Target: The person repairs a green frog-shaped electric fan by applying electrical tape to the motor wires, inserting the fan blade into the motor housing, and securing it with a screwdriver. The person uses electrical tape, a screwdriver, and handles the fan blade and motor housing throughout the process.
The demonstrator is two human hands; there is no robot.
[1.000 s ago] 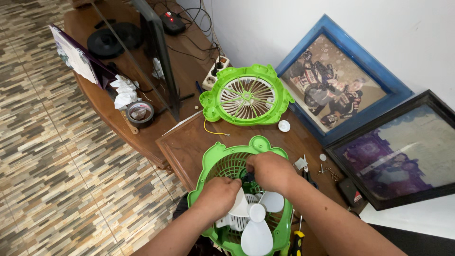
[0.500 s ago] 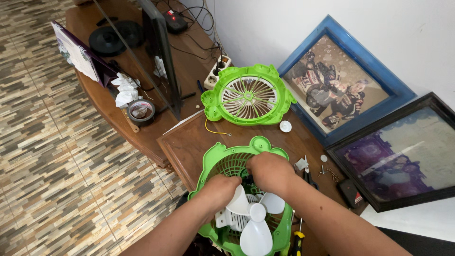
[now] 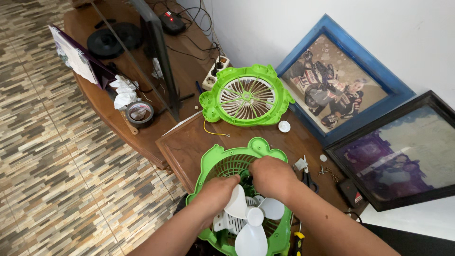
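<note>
While both my hands work low in the frame's middle, my left hand (image 3: 215,192) pinches a white fan blade (image 3: 253,219) and my right hand (image 3: 270,176) curls shut over the hub, so what it grips is hidden. Beneath them lies the green fan housing (image 3: 215,163), cut off at the bottom edge. Above it lies the detached green grille (image 3: 245,95); a white cap (image 3: 284,126) sits beside it. Two framed pictures (image 3: 332,90) lean at right. A tape roll (image 3: 140,114) sits at left.
</note>
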